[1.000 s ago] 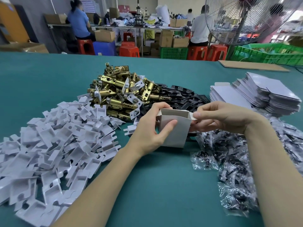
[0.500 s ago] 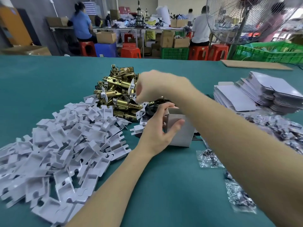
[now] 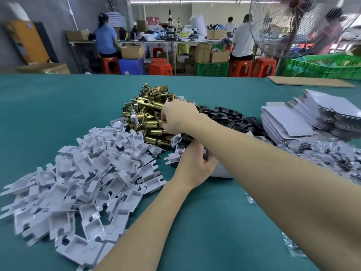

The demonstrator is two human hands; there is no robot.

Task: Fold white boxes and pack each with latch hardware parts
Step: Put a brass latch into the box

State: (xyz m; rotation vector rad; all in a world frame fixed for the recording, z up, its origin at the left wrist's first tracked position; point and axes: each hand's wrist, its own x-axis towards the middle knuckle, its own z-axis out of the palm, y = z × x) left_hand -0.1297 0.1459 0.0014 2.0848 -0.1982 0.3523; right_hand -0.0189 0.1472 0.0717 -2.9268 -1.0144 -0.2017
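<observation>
1. The green table (image 3: 58, 98) fills the view; its far edge runs in front of the workshop stools, and bare cloth lies open at far left and along the near edge between the two forearms.
2. A spread of white card inserts (image 3: 82, 178) covers the left half, reaching the near left edge.
3. Stacks of flat box blanks (image 3: 312, 116) sit at the right, with clear bags of small parts (image 3: 328, 155) just in front of them.
4. A heap of brass latches (image 3: 150, 114) rises at the centre, touching black plates (image 3: 234, 120) to its right.
5. The folded white box (image 3: 220, 171) stands near the centre, mostly hidden under the right forearm.
6. The left hand (image 3: 195, 167) grips the box's left side, fingers curled over its top.
7. The right hand (image 3: 177, 118) reaches across onto the brass heap, fingers curled among the latches; whether it grasps one, I cannot tell.
</observation>
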